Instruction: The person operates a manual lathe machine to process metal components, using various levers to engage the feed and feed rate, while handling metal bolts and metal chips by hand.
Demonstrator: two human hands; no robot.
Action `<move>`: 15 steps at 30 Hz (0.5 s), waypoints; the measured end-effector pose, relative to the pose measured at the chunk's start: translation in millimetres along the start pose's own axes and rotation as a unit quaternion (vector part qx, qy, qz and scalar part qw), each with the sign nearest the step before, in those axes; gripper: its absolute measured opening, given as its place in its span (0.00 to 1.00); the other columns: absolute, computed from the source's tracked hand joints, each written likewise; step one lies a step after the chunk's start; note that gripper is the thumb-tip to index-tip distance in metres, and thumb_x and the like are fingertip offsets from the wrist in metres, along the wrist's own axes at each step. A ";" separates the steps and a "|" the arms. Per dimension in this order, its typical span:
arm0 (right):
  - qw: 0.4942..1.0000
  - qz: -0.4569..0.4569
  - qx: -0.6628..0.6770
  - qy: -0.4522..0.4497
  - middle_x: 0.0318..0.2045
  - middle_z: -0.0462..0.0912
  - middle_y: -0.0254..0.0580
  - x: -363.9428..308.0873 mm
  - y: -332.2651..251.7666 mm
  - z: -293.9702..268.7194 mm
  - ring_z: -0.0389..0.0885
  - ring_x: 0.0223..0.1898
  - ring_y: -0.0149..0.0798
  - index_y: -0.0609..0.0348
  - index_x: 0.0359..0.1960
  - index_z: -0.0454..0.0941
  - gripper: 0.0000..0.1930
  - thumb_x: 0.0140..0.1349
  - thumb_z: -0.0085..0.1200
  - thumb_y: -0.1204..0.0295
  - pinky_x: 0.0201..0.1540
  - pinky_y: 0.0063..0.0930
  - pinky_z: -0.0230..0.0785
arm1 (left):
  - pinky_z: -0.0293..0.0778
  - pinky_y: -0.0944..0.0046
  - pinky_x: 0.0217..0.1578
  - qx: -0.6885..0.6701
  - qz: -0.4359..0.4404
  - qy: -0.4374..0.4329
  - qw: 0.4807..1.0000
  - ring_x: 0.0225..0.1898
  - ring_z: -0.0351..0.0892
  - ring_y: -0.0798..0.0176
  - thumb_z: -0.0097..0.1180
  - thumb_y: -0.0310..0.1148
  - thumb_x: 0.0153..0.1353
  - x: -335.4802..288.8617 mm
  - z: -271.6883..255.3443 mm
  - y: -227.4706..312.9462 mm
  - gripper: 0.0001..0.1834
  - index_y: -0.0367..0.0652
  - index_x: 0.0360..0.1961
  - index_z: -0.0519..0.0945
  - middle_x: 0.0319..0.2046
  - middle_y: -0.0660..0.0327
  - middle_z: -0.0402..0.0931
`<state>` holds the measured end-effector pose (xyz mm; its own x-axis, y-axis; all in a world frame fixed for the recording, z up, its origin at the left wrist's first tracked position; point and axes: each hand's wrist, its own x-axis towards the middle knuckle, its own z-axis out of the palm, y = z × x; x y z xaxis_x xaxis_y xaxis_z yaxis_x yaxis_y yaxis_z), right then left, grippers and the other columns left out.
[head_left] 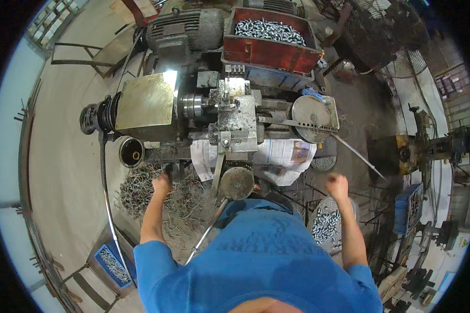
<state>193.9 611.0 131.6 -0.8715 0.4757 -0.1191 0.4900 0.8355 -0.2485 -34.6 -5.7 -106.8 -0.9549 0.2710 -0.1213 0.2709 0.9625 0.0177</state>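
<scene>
In front of me stands a small lathe-like machine with a metal tool block at its middle and a round spindle chuck to the left of it. My left hand is closed beside a dark piece at the machine's front edge, above a heap of metal shavings. What its fingers hold is hidden. My right hand is closed too, raised over a round basket of shiny metal parts. Anything inside that fist is too small to make out.
A red bin of small metal parts sits behind the machine, near a motor. Discs with rods jut out at the right and front. Newspaper hangs below. A blue crate stands lower left.
</scene>
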 end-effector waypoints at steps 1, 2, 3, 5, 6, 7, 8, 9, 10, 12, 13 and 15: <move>0.999 -0.035 0.020 0.018 0.27 0.80 0.51 26.6 -37.8 -20.1 0.78 0.31 0.52 0.59 0.30 0.80 0.14 0.37 0.51 0.73 0.35 0.39 0.71 | 0.73 0.52 0.26 -0.002 -0.001 -0.014 1.000 0.24 0.79 0.52 0.52 0.40 0.51 0.0 -6.4 3.1 0.11 0.43 0.27 0.76 0.25 0.54 0.78; 0.996 -0.072 0.049 0.007 0.31 0.80 0.51 50.2 -75.1 -38.7 0.78 0.34 0.51 0.59 0.33 0.80 0.16 0.38 0.52 0.73 0.37 0.39 0.71 | 0.73 0.52 0.27 -0.013 -0.031 -0.015 0.999 0.26 0.79 0.51 0.52 0.41 0.51 -5.3 -9.1 5.5 0.12 0.43 0.26 0.76 0.25 0.53 0.78; 0.990 -0.128 0.054 0.027 0.34 0.80 0.51 75.6 -95.1 -37.3 0.78 0.36 0.51 0.58 0.37 0.79 0.19 0.39 0.53 0.72 0.39 0.37 0.71 | 0.73 0.51 0.28 -0.023 -0.058 -0.014 0.998 0.27 0.78 0.50 0.52 0.42 0.52 -6.9 -15.0 8.7 0.13 0.42 0.24 0.76 0.26 0.52 0.78; 0.964 -0.238 0.118 0.024 0.36 0.79 0.51 102.2 -180.3 -59.7 0.78 0.38 0.50 0.59 0.40 0.78 0.21 0.38 0.55 0.70 0.41 0.38 0.70 | 0.73 0.51 0.30 -0.053 -0.098 -0.026 0.993 0.29 0.78 0.48 0.52 0.45 0.52 -15.3 -29.9 5.2 0.16 0.41 0.24 0.76 0.27 0.50 0.78; 0.951 -0.280 0.132 0.007 0.36 0.79 0.51 111.8 -216.8 -63.1 0.77 0.39 0.51 0.59 0.41 0.78 0.22 0.38 0.55 0.69 0.41 0.38 0.70 | 0.72 0.51 0.31 -0.071 -0.105 -0.038 0.991 0.31 0.77 0.47 0.52 0.47 0.53 -19.4 -47.6 0.9 0.18 0.40 0.25 0.76 0.27 0.49 0.77; 0.905 -0.390 0.161 0.052 0.36 0.79 0.48 122.2 -244.5 -57.2 0.76 0.38 0.52 0.60 0.39 0.77 0.22 0.37 0.55 0.69 0.41 0.38 0.70 | 0.72 0.50 0.32 -0.090 -0.108 -0.049 0.989 0.32 0.77 0.46 0.52 0.48 0.53 -22.4 -73.1 -2.9 0.20 0.39 0.26 0.76 0.27 0.47 0.77; 0.888 -0.433 0.150 0.035 0.40 0.78 0.48 131.9 -269.7 -51.9 0.74 0.43 0.49 0.63 0.37 0.77 0.21 0.35 0.54 0.72 0.46 0.34 0.68 | 0.71 0.50 0.34 -0.140 -0.126 -0.015 0.982 0.33 0.76 0.44 0.52 0.49 0.53 -23.9 -120.0 7.7 0.21 0.38 0.31 0.76 0.27 0.45 0.76; 0.865 -0.485 0.113 0.065 0.39 0.78 0.46 137.5 -299.8 -44.9 0.74 0.42 0.47 0.63 0.35 0.77 0.20 0.35 0.54 0.71 0.45 0.35 0.68 | 0.71 0.50 0.34 -0.122 -0.124 0.037 0.984 0.33 0.76 0.44 0.50 0.47 0.55 -33.5 -151.2 -1.6 0.20 0.39 0.36 0.77 0.28 0.45 0.76; 0.855 -0.509 0.085 0.049 0.40 0.78 0.45 145.0 -321.2 -38.6 0.73 0.43 0.47 0.61 0.33 0.78 0.18 0.34 0.55 0.71 0.47 0.35 0.67 | 0.71 0.50 0.34 -0.188 -0.143 0.092 0.967 0.33 0.76 0.44 0.49 0.46 0.57 -39.1 -194.9 1.8 0.19 0.40 0.38 0.77 0.29 0.46 0.77; 0.831 -0.552 0.023 0.068 0.40 0.78 0.45 150.7 -363.4 -23.8 0.71 0.46 0.47 0.58 0.27 0.81 0.15 0.32 0.55 0.69 0.47 0.35 0.67 | 0.71 0.53 0.32 -0.172 -0.176 0.277 0.929 0.33 0.77 0.46 0.46 0.44 0.60 -71.7 -240.1 -34.1 0.17 0.44 0.41 0.77 0.30 0.49 0.78; 0.837 -0.542 -0.070 0.032 0.40 0.77 0.45 158.3 -375.0 -15.3 0.70 0.46 0.47 0.57 0.23 0.81 0.13 0.32 0.55 0.68 0.46 0.35 0.67 | 0.71 0.54 0.32 -0.190 -0.283 0.244 0.908 0.32 0.77 0.46 0.47 0.43 0.60 -82.2 -265.7 -41.1 0.16 0.44 0.41 0.77 0.29 0.49 0.78; 0.839 -0.533 -0.108 0.005 0.35 0.79 0.47 159.3 -395.8 -6.2 0.72 0.41 0.48 0.56 0.18 0.81 0.10 0.30 0.54 0.68 0.44 0.35 0.68 | 0.70 0.51 0.29 -0.099 -0.335 0.208 0.914 0.28 0.76 0.44 0.44 0.47 0.60 -131.8 -259.4 -88.3 0.19 0.41 0.37 0.76 0.25 0.47 0.76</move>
<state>-138.8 357.8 217.0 -0.8172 -0.5723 0.0679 -0.5750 0.8176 -0.0293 35.8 -122.3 165.1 -0.8737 -0.4362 0.2155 -0.3788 0.8878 0.2614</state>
